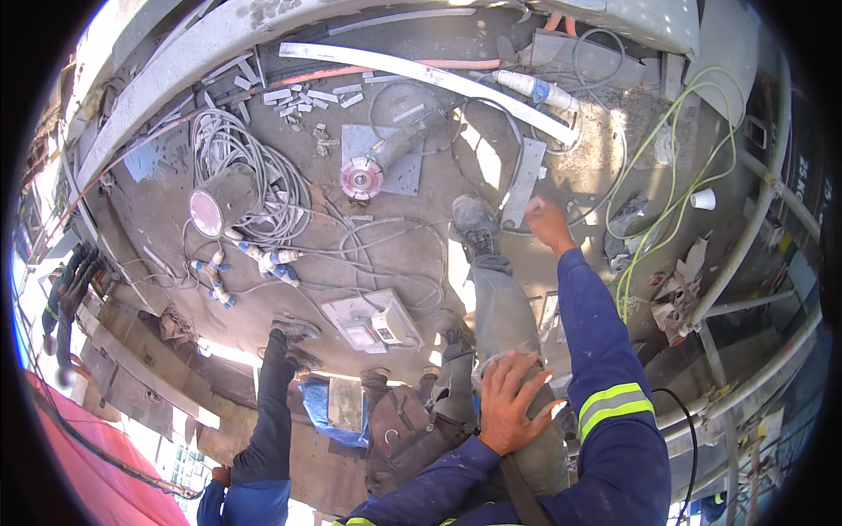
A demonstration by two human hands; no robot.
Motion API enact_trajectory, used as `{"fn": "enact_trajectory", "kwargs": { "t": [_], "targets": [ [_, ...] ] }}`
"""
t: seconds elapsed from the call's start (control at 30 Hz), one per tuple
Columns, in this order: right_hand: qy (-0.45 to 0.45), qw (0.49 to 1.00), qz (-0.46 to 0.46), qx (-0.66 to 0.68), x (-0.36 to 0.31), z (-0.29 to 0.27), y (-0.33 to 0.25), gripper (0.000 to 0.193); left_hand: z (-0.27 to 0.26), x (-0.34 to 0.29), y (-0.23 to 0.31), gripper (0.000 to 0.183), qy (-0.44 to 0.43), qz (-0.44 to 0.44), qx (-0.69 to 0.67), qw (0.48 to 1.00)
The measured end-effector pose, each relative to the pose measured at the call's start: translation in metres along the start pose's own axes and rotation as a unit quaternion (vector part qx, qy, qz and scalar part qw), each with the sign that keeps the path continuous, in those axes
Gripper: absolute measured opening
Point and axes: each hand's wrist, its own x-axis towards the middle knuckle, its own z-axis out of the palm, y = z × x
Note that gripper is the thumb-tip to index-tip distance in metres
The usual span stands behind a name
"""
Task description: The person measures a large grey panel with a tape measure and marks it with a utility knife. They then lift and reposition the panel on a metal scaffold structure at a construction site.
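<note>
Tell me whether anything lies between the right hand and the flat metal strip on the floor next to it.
Nothing visible does. The right hand is closed in a fist right beside the flat metal strip, with only bare concrete between them. The person's grey boot stands just to the left of the hand, not in the gap. The left hand rests on the knee.

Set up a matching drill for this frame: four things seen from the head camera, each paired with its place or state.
Things:
1. left hand
2. right hand
3. angle grinder
4. white cup

Places or states:
A. lying on a grey metal plate
B. spread flat on the person's own knee
C. standing alone at far right
D. closed in a fist, arm stretched forward

Pairs: 1-B, 2-D, 3-A, 4-C
</note>
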Motion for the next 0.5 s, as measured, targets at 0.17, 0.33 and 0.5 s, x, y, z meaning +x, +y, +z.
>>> {"fn": "enact_trajectory", "kwargs": {
  "t": [0.17,0.33,0.5],
  "targets": [
    [0.370,0.883,-0.092,-0.274,0.073,-0.062,-0.025,0.042,-0.002,0.003,-0.002,0.050,-0.017,-0.005,-0.003,1.000],
    [0.214,0.860,-0.059,-0.458,0.126,-0.089,-0.065,0.041,0.000,0.006,-0.003,0.047,-0.026,0.000,-0.011,1.000],
    [0.241,0.866,-0.109,-0.424,0.064,-0.093,-0.083,0.044,0.002,0.005,0.006,0.046,-0.029,-0.006,-0.015,0.999]
  ]
}}
